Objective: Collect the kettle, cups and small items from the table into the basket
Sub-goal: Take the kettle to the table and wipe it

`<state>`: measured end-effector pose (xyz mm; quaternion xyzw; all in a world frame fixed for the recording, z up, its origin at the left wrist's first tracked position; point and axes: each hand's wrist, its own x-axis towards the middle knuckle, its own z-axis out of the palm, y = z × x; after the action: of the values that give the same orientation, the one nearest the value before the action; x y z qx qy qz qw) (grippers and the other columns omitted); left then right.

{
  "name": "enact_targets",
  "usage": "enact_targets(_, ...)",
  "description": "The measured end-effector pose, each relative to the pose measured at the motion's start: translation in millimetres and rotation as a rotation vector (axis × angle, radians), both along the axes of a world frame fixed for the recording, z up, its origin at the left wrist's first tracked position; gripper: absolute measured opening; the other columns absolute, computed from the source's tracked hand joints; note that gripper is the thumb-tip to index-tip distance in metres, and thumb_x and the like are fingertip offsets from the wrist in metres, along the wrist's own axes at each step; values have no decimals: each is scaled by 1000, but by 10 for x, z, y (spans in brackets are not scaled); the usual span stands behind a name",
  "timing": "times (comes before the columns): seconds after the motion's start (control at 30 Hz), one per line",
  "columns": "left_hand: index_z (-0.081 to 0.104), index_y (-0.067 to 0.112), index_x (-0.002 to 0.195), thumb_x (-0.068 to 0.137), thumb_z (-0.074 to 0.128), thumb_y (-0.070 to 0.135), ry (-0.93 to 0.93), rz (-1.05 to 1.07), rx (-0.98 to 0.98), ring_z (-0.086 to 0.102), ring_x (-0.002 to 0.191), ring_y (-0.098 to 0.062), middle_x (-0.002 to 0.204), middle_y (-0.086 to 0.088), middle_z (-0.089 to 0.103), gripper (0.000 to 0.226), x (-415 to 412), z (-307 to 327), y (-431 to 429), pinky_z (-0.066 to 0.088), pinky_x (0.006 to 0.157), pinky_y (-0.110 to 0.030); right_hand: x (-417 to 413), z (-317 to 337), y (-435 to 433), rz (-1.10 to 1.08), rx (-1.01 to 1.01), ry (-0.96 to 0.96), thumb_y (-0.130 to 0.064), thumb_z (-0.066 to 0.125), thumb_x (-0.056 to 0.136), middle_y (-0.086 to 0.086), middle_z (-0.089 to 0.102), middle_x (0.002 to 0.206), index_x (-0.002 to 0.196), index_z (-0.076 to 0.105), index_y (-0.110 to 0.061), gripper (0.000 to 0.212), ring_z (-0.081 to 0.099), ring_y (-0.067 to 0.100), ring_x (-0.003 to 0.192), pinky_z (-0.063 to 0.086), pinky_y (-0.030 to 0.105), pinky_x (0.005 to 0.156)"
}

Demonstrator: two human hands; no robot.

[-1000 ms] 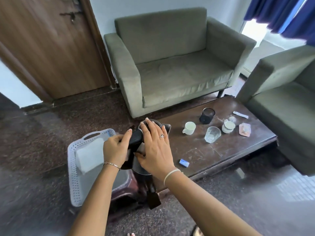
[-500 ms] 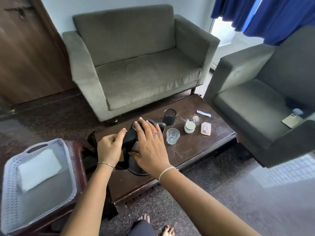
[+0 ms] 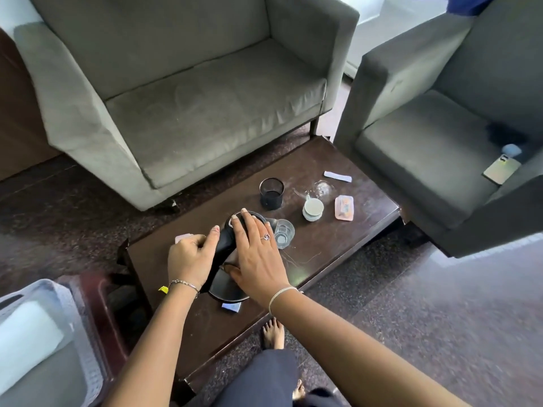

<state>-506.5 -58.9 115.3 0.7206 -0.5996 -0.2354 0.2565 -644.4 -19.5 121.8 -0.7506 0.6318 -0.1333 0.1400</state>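
Our left grip (image 3: 191, 257) is curled round the black handle of the kettle (image 3: 227, 289). Our right grip (image 3: 258, 257) lies spread over its lid, fingers straight and thumb against the body. The kettle is at the dark worktop (image 3: 323, 245); we cannot tell whether its base rests there or hangs just above. A small blue packet (image 3: 231, 306) lies just in front of the kettle, and a clear glass (image 3: 283, 236) stands just right of its spout. Beyond the kettle stands a black mesh cup (image 3: 271, 193). Farther right of the kettle are a white cup (image 3: 313, 210), a pink packet (image 3: 344, 207) and a white sachet (image 3: 338, 176). The white basket (image 3: 79, 318) is well left of the kettle.
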Motion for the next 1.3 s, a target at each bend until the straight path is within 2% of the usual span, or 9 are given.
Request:
enact_targets(0.07,54,7,50,93,53,45,-37,-19,35,50,63,-25,50,-7,54,57,-32,-56,-125,30,55,-30,-39,-85,-116,-17,33,-25,-42,67,83,12,12,161,153,15,-12,93,14,29,147,8,44,121)
enact_targets(0.17,56,5,51,93,51,47,-77,-35,78,53,59,-27,50,-10,58,59,-95,-139,-284,31,55,-31,-83,-205,-243,-34,76,-51,-42,66,84,11,11,161,153,14,-12,92,14,28,147,9,44,121)
enact_targets(0.33,53,12,48,92,50,49,-116,-72,160,50,56,-23,46,-2,54,58,-193,-286,-463,29,52,-33,-150,-391,-375,-82,133,-108,-42,68,83,12,13,160,152,17,-11,91,15,28,147,11,42,121)
enact_targets(0.53,49,8,48,91,49,51,-193,-100,235,49,58,-29,48,-6,51,61,-326,-418,-630,31,53,-32,-247,-573,-490,-119,201,-177,-40,68,83,13,13,160,151,19,-10,89,17,31,146,13,43,120)
enact_targets(0.67,52,11,50,91,48,52,-231,-93,277,53,61,-29,53,-6,56,58,-390,-479,-704,33,53,-31,-311,-675,-553,-122,225,-210,-41,69,83,14,15,159,151,20,-10,90,18,31,145,14,42,120)
enact_targets(0.83,51,16,47,90,47,53,-274,-81,323,51,60,-25,52,-1,55,57,-479,-563,-797,29,47,-27,-402,-796,-653,-100,253,-222,-44,68,84,14,14,160,152,18,-10,90,18,31,145,14,42,120)
enact_targets(1.2,55,11,52,88,43,57,-396,-109,380,47,54,-14,52,0,54,59,-558,-655,-927,29,47,-26,-436,-913,-710,-145,304,-284,-43,68,85,13,11,160,153,15,-11,92,18,31,146,18,43,119)
enact_targets(1.3,53,11,51,88,43,57,-404,-125,386,50,57,-22,53,-2,55,60,-589,-656,-942,30,49,-28,-445,-930,-712,-153,312,-294,-44,67,85,12,11,161,153,15,-12,92,18,31,146,19,43,119)
